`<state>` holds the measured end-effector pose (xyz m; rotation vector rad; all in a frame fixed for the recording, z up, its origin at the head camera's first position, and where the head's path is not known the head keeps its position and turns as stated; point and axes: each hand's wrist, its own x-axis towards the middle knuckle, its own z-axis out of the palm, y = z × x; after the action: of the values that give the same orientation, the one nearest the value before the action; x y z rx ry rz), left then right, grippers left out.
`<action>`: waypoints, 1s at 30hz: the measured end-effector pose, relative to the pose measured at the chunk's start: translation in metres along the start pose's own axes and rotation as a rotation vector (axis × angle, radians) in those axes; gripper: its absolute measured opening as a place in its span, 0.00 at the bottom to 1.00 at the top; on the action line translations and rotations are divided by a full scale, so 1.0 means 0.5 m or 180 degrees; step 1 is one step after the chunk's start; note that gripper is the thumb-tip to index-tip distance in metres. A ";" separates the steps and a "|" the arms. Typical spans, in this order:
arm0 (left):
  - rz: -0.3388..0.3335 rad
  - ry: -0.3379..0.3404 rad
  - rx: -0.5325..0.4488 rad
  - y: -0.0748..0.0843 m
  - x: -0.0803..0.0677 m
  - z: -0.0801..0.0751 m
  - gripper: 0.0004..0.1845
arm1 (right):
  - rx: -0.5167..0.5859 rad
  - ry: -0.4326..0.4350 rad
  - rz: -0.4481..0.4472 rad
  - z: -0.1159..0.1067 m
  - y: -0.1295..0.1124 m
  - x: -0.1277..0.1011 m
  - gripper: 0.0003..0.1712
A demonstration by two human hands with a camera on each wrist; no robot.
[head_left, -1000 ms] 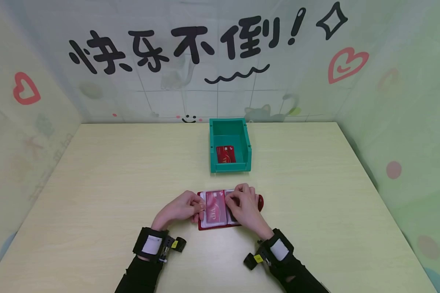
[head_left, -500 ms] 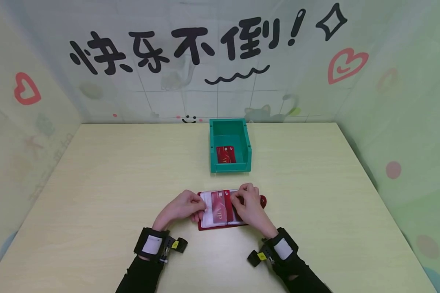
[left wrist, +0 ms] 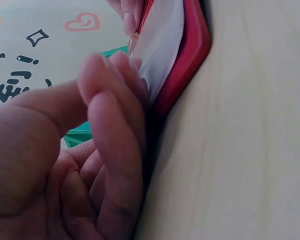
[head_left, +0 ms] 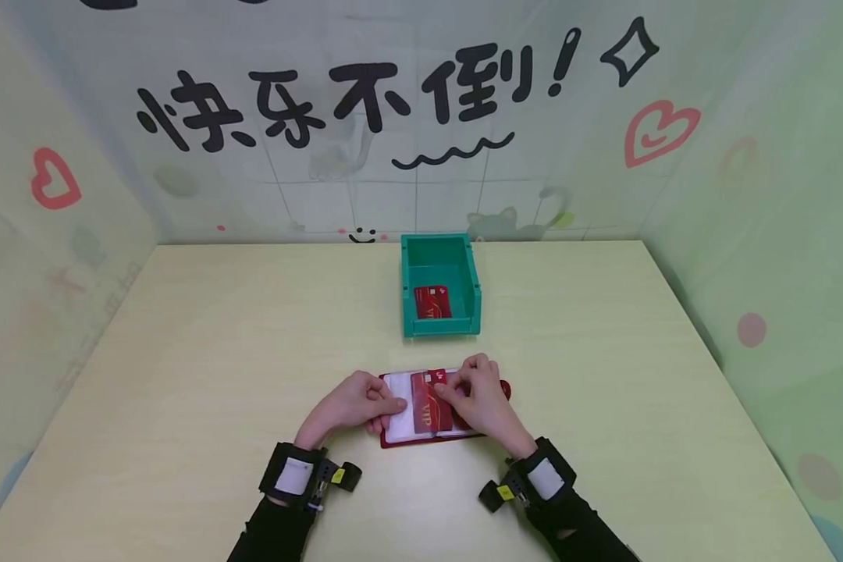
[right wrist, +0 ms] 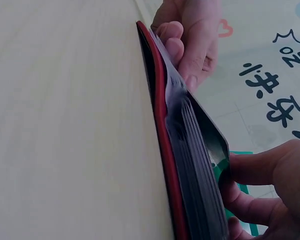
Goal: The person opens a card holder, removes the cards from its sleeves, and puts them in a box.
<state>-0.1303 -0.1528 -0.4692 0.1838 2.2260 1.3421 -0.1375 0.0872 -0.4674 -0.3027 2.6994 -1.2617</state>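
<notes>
On table (head_left: 183, 351), one card holder (head_left: 421, 439), two red cards (head_left: 432, 410)

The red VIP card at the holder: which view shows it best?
The head view. There the card lies face up on the open holder, between the left hand and the right hand, its print legible. The left wrist view shows only a thin red edge; in the right wrist view I cannot pick it out among the sleeves.
</notes>
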 end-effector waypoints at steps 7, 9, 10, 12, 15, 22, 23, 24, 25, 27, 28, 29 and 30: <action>-0.0139 0.0059 -0.0035 0.002 0.000 0.003 0.13 | 0.0171 -0.0367 0.0076 -0.035 0.016 0.021 0.10; -0.0163 0.0057 -0.0051 0.003 0.001 0.004 0.13 | 0.0196 -0.0481 0.0109 -0.048 0.017 0.027 0.10; -0.0183 0.0060 -0.0053 0.003 0.001 0.005 0.12 | 0.0199 -0.0534 0.0118 -0.055 0.017 0.030 0.10; -0.0204 0.0065 -0.0054 0.004 0.001 0.005 0.12 | 0.0191 -0.0607 0.0139 -0.068 0.015 0.037 0.11; -0.0214 0.0080 -0.0044 0.003 0.002 0.005 0.11 | 0.0229 -0.0645 0.0094 -0.082 0.014 0.049 0.12; -0.0162 0.0077 -0.0031 -0.001 0.004 0.004 0.11 | 0.0209 -0.0366 -0.0049 -0.085 0.007 0.084 0.14; -0.0150 0.0071 -0.0035 -0.001 0.005 0.004 0.11 | 0.0203 -0.0322 -0.0052 -0.086 0.004 0.088 0.14; -0.0141 0.0064 -0.0040 -0.002 0.005 0.004 0.11 | 0.0192 -0.0279 -0.0058 -0.086 0.001 0.092 0.14; -0.0127 0.0060 -0.0044 -0.002 0.005 0.004 0.11 | 0.0178 -0.0239 -0.0064 -0.087 -0.002 0.096 0.14; -0.0108 0.0054 -0.0043 -0.003 0.005 0.004 0.11 | 0.0167 -0.0176 -0.0093 -0.088 -0.009 0.105 0.13; -0.0101 0.0052 -0.0039 -0.004 0.005 0.004 0.11 | 0.0180 -0.0157 -0.0082 -0.089 -0.013 0.110 0.13; -0.0095 0.0051 -0.0036 -0.004 0.004 0.004 0.11 | 0.0176 -0.0142 -0.0099 -0.091 -0.017 0.115 0.13; -0.0093 0.0048 -0.0040 -0.004 0.004 0.004 0.11 | 0.0169 -0.0116 -0.0123 -0.093 -0.021 0.120 0.13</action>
<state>-0.1307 -0.1514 -0.4725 0.1365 2.2237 1.3460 -0.2045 0.1004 -0.4326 -0.3692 2.6372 -1.3226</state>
